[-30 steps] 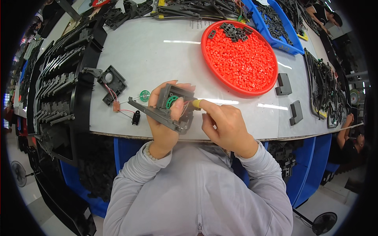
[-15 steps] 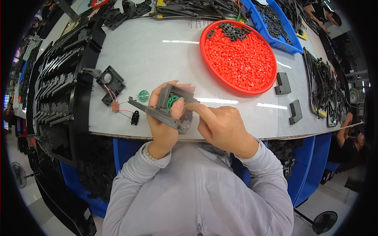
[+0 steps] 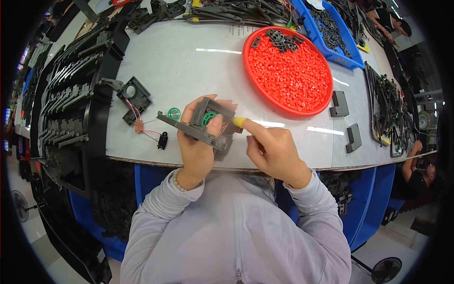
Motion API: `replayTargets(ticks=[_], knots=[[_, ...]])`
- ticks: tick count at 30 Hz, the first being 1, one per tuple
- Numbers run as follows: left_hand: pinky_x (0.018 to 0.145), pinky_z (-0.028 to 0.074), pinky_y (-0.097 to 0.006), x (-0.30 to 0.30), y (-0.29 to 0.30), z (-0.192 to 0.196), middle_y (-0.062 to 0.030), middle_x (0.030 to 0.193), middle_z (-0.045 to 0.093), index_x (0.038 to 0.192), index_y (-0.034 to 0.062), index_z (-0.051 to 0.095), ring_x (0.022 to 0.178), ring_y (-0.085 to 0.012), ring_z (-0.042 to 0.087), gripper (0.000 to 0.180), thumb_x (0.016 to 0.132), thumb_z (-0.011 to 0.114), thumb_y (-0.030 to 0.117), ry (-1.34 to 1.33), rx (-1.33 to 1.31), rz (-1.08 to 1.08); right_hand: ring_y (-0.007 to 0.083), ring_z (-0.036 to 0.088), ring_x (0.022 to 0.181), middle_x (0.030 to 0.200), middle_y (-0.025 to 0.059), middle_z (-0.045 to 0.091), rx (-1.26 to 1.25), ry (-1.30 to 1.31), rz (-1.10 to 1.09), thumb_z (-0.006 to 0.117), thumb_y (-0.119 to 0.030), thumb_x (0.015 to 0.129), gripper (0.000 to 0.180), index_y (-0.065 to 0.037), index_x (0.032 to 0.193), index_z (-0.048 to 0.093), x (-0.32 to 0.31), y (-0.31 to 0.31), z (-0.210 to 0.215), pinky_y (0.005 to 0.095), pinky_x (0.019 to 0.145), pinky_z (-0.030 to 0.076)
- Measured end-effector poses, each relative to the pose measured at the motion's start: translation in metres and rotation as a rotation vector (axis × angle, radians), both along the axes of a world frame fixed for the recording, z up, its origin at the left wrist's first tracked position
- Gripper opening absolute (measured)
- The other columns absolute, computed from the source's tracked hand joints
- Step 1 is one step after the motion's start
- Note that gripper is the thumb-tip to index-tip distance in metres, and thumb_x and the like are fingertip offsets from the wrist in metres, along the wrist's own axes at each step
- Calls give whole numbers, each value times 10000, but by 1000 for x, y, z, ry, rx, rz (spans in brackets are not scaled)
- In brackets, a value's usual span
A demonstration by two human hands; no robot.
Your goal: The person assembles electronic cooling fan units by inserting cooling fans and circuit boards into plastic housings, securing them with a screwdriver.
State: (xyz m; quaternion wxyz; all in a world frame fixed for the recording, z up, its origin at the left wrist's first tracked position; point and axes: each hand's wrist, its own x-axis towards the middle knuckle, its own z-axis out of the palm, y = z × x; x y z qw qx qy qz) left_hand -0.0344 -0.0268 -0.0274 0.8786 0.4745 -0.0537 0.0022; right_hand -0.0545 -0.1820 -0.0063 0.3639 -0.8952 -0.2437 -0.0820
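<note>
**Grey housing held up over the worktop edge**

The left hand (image 3: 198, 146) is the one doing the holding: its grip is closed round a grey plastic housing (image 3: 208, 125), thumb pressed on the near face, fingers curled over the far side so only their tips show above the top edge. A green round part (image 3: 208, 118) sits inside the housing, mostly framed by the grey walls. A long flat arm of the housing sticks out toward the person's left, past the hand.

The right hand (image 3: 272, 149) holds nothing. Its forefinger, capped with a yellow finger cot (image 3: 239, 121), is stretched out and meets the right side of the housing; the other fingers are loosely folded in, not clamped on anything.

What the fingertip touches exactly is hard to make out, as the housing's own wall hides that spot. The underside of the housing is covered by the left palm.

The housing hangs just above the near edge of the grey worktop (image 3: 189, 61), between the two hands. On the worktop to its left lie a small green disc (image 3: 173, 113), a black square part with thin wires (image 3: 135, 97) and a small black piece (image 3: 162, 140). Beyond, well apart, stands a red round tray (image 3: 288, 71) full of red pieces.
</note>
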Motion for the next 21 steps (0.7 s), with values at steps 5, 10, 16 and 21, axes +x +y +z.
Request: replayTargets(ticks=[5,10,16,21], knots=[[792,527,-344,0,-5,-4,-187,1069,583,1204,-34,404,999,-244,596,334,890,498,30,34,-6,-6,233,521,438,541,69,525,-64,-90,-25,559,-3,682,425,-98,1097,563,-3,-8,-3,354,430,403],[812,530,-407,0,-7,-6,-229,1111,552,1235,-29,376,997,-310,591,400,878,487,115,52,119,-25,249,529,452,533,77,509,-201,-58,-16,559,-28,663,379,-90,1037,583,-1,-2,-5,362,429,401],[829,528,-440,4,3,-9,-229,1137,539,1254,-28,384,1064,-328,561,418,890,485,150,147,45,-29,264,587,712,799,119,602,6,-130,-479,603,-14,744,310,-42,1053,588,-6,-84,-3,359,625,476],[832,527,-453,5,-3,-9,-213,1150,533,1262,-20,381,1091,-322,544,429,896,489,173,220,-8,-74,345,591,804,871,175,631,-369,-178,-969,641,-202,790,350,-21,1081,571,4,-206,-15,420,707,467]])
